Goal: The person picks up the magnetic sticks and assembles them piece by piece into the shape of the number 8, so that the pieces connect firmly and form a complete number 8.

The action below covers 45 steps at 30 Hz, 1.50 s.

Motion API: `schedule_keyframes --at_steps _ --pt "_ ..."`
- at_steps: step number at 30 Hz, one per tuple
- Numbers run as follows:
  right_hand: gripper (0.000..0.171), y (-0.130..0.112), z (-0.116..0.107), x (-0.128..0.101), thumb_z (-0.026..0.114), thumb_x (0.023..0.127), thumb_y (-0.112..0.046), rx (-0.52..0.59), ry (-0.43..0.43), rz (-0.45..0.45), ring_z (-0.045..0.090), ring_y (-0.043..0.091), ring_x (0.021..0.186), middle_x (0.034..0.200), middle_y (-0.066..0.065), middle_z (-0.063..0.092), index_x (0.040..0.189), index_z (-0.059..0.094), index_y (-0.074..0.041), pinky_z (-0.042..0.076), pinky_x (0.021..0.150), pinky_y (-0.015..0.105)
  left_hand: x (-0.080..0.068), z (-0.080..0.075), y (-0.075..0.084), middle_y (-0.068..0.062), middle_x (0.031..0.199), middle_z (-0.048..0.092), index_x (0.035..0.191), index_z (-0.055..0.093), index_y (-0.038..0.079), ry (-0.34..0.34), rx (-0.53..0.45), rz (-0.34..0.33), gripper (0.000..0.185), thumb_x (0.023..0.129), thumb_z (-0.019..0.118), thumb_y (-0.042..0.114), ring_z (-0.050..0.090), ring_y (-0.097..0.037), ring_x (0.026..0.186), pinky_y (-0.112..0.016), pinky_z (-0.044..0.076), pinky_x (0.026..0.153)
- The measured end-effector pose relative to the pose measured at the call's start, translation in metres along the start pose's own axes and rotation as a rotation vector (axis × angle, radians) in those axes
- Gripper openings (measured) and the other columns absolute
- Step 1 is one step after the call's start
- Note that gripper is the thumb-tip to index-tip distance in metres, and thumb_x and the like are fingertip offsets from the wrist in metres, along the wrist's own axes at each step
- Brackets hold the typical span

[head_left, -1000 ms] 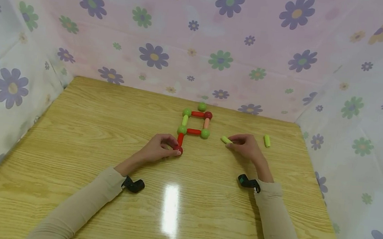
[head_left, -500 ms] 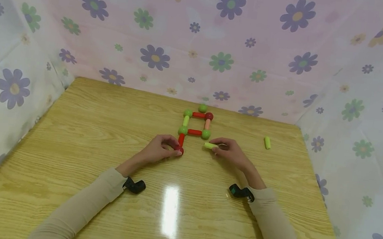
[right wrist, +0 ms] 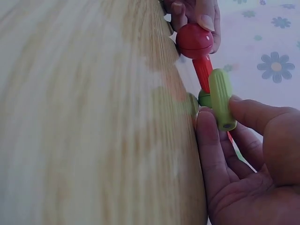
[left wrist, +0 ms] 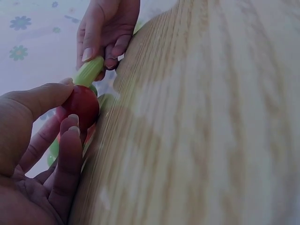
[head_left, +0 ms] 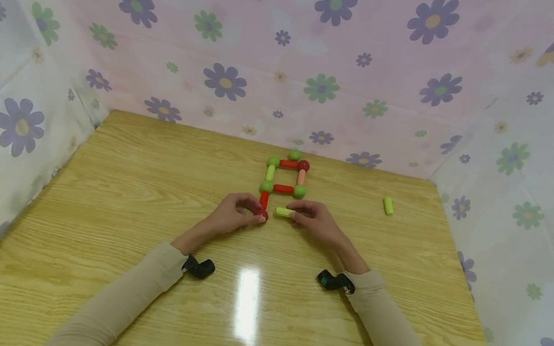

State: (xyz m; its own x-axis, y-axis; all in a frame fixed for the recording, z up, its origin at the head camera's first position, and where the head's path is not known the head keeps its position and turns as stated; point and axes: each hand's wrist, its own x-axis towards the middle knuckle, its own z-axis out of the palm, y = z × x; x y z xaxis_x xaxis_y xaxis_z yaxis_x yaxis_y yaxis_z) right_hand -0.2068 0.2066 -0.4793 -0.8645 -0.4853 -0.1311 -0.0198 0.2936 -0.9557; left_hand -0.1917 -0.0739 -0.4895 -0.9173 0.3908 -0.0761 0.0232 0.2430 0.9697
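Note:
My left hand (head_left: 234, 214) pinches a red ball (right wrist: 194, 41) between thumb and fingers at the near end of a ball-and-rod figure. A red rod (head_left: 264, 199) runs from that ball to a green ball (head_left: 266, 186), one corner of a square of rods and balls. My right hand (head_left: 318, 221) pinches a yellow-green rod (head_left: 283, 212) by its right end. In the head view the rod lies level, its free end pointing at the red ball with a small gap between. Ridges along its side and a dark spot on its end show in the right wrist view.
Behind the square, near the back edge, rests a loose green ball (head_left: 294, 154). Another yellow-green rod (head_left: 388, 206) lies to the right on the wooden table (head_left: 157, 172). Flowered cloth (head_left: 249, 48) hangs at the back and both sides.
My right hand has carried the yellow-green rod leftward to beside the red ball, turning it level. My left hand has stayed on the red ball.

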Motion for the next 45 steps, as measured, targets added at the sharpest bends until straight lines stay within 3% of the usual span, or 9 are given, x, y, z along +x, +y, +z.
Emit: schedule_keyframes --at_steps 11,17,27,35,45 --pt "0.030 0.0044 -0.0014 -0.0005 0.063 0.101 -0.009 -0.076 -0.018 -0.005 0.067 0.008 0.103 0.129 0.019 0.065 0.129 0.066 0.001 0.053 0.085 0.023 0.0013 0.0021 -0.0002 -0.006 0.105 0.072 0.109 0.071 0.011 0.013 0.036 0.015 0.027 0.089 0.081 0.027 0.059 -0.017 0.073 -0.025 0.048 0.059" --pt "0.028 0.0050 0.0003 0.0012 0.067 0.100 -0.012 -0.093 -0.039 -0.014 0.069 0.016 0.104 0.124 0.013 0.069 0.127 0.068 -0.004 0.055 0.087 0.026 -0.0005 0.0022 0.0016 -0.006 0.106 0.072 0.109 0.071 0.011 0.012 0.044 0.018 0.027 0.090 0.080 0.026 0.058 -0.016 0.071 -0.025 0.048 0.059" --pt "0.028 0.0029 0.0044 0.0035 0.067 0.099 -0.011 -0.072 -0.056 0.002 0.068 0.015 0.102 0.122 0.017 0.069 0.126 0.068 -0.001 0.054 0.084 0.024 -0.0012 0.0018 0.0023 -0.007 0.106 0.071 0.111 0.070 0.010 0.002 0.032 0.014 0.027 0.091 0.080 0.026 0.057 -0.014 0.063 -0.026 0.049 0.057" --pt "0.026 0.0031 0.0032 0.0017 0.068 0.098 -0.009 -0.058 -0.054 -0.027 0.068 0.016 0.097 0.113 0.012 0.071 0.123 0.069 0.000 0.056 0.080 0.026 -0.0008 0.0011 0.0014 -0.008 0.106 0.071 0.111 0.070 0.010 -0.006 0.023 0.020 0.026 0.091 0.080 0.024 0.055 -0.014 0.060 -0.026 0.048 0.055" --pt "0.025 0.0046 0.0017 0.0014 0.072 0.096 -0.010 -0.068 -0.057 -0.041 0.069 0.017 0.100 0.116 0.010 0.072 0.120 0.073 -0.004 0.056 0.084 0.027 -0.0015 0.0009 0.0013 -0.008 0.107 0.071 0.111 0.070 0.010 -0.013 0.016 0.029 0.026 0.091 0.079 0.025 0.056 -0.015 0.062 -0.026 0.048 0.055"
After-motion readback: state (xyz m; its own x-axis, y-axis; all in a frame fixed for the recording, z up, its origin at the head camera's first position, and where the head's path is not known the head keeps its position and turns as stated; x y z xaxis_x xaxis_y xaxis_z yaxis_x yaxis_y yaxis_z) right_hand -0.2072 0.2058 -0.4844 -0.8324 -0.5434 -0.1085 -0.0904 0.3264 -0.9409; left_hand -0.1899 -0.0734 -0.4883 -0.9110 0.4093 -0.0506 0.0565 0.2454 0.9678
